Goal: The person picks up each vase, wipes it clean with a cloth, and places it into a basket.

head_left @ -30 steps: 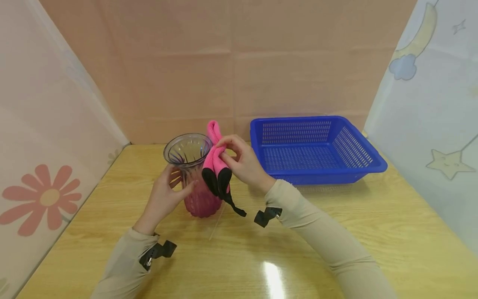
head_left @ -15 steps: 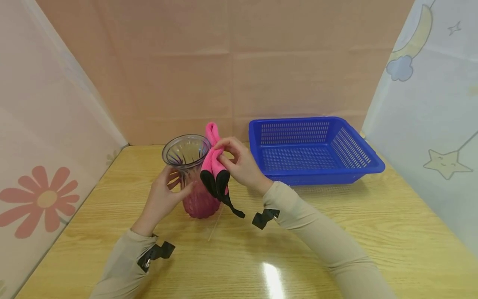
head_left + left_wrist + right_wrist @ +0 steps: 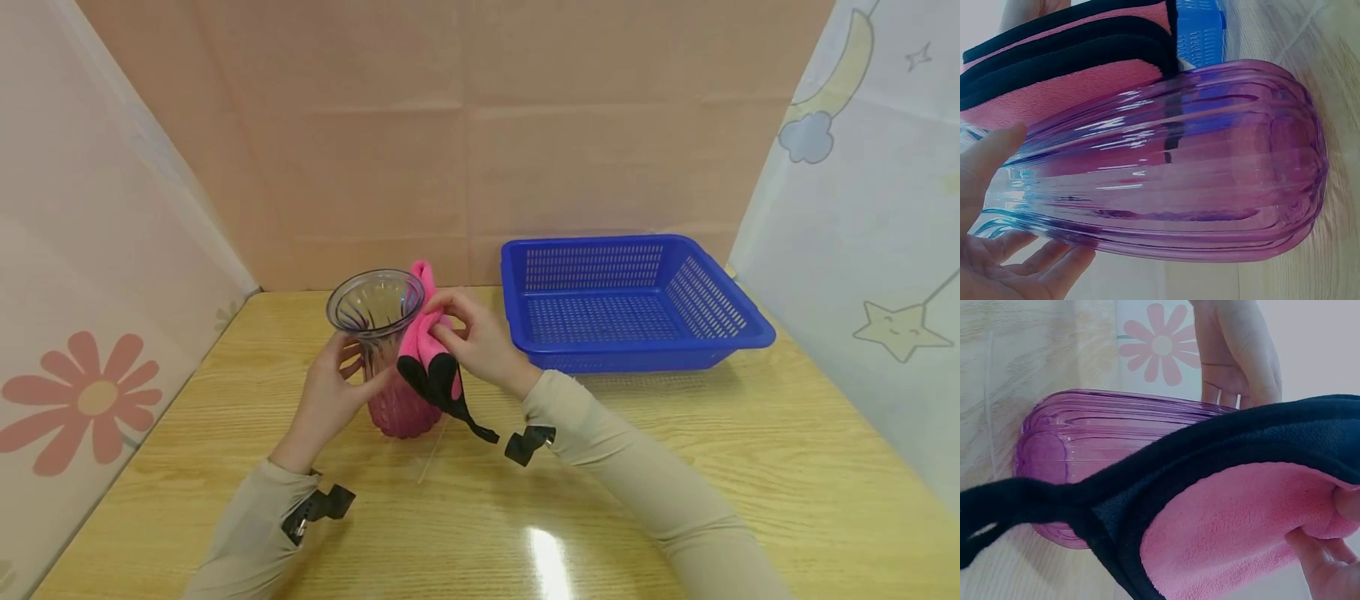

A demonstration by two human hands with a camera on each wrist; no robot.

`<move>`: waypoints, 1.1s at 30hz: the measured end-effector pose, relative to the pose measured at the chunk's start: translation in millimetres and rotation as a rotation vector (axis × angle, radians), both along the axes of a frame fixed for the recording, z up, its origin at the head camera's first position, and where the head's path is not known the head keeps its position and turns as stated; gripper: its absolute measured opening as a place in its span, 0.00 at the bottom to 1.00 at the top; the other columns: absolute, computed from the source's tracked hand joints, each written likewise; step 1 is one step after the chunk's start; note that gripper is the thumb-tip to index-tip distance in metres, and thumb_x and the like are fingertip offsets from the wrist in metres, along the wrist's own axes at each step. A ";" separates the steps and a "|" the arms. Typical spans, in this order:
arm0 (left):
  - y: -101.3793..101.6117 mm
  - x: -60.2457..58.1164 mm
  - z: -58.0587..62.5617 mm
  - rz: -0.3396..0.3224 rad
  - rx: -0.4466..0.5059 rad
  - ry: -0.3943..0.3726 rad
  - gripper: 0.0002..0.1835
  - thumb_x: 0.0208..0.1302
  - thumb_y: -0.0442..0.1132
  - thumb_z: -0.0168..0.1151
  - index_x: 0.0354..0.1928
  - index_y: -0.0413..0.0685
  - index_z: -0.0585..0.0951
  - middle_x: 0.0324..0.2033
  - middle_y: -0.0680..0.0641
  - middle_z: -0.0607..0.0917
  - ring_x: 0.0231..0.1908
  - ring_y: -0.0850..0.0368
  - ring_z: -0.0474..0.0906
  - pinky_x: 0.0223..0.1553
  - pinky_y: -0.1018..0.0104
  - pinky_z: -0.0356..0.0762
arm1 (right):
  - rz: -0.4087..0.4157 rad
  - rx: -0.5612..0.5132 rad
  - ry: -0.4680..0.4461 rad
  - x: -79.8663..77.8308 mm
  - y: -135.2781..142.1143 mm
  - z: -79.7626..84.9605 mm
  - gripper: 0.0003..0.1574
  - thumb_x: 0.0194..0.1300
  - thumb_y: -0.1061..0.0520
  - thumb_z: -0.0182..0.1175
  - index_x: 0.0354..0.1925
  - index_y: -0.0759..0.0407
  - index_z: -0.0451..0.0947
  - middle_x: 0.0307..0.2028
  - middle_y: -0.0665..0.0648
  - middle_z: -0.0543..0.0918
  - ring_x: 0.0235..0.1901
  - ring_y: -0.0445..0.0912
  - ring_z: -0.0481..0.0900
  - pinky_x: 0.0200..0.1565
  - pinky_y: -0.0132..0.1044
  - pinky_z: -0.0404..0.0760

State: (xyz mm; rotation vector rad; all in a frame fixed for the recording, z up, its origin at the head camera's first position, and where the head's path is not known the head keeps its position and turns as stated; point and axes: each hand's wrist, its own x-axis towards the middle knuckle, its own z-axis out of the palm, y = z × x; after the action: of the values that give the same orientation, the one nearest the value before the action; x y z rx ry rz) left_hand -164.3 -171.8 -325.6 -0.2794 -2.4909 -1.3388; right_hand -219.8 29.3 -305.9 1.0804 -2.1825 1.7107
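A ribbed glass vase (image 3: 405, 408), clear at its flared rim and pink-purple lower down, stands upright on the wooden table. My left hand (image 3: 327, 402) holds it from the left, thumb on the near side and fingers round the back below the rim. A folded pink cloth (image 3: 426, 346) with black edging and a black hanging loop is pinched between the thumb and fingers of my right hand (image 3: 483, 340). It lies along the vase's right side, just under the rim. In the left wrist view, the cloth (image 3: 1104, 84) covers part of the glass (image 3: 1210, 187).
Behind and right of my right hand stands a blue perforated plastic basket (image 3: 637, 342). A thin pale line (image 3: 432, 454) lies on the table in front of the vase. Printed curtains hang at the left and right, with a plain peach one at the back.
My right hand and the cloth have slid a little down the vase's right side; the cloth's top fold now sits lower. The left hand and vase have stayed put.
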 end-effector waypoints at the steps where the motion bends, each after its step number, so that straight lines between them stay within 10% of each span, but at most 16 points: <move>1: 0.6 0.6 0.5 0.001 0.004 -0.003 0.34 0.50 0.36 0.68 0.59 0.42 0.64 0.53 0.35 0.72 0.53 0.37 0.72 0.53 0.48 0.74 | -0.010 0.017 0.009 -0.4 -0.3 -1.1 0.11 0.59 0.70 0.55 0.42 0.65 0.71 0.45 0.62 0.73 0.47 0.50 0.75 0.42 0.34 0.83; 33: -0.5 -1.9 3.4 0.019 -0.045 0.020 0.33 0.48 0.40 0.70 0.58 0.45 0.68 0.49 0.39 0.71 0.50 0.43 0.72 0.49 0.51 0.78 | -0.032 0.208 0.115 0.0 2.9 -21.9 0.09 0.57 0.69 0.57 0.39 0.63 0.73 0.40 0.60 0.77 0.46 0.49 0.73 0.50 0.40 0.80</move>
State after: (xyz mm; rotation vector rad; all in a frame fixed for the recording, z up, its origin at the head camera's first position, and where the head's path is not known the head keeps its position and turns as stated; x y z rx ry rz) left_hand -166.2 -172.3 -322.1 -0.2773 -2.5031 -1.2683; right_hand -219.9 32.2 -327.8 1.1527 -2.3299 1.3955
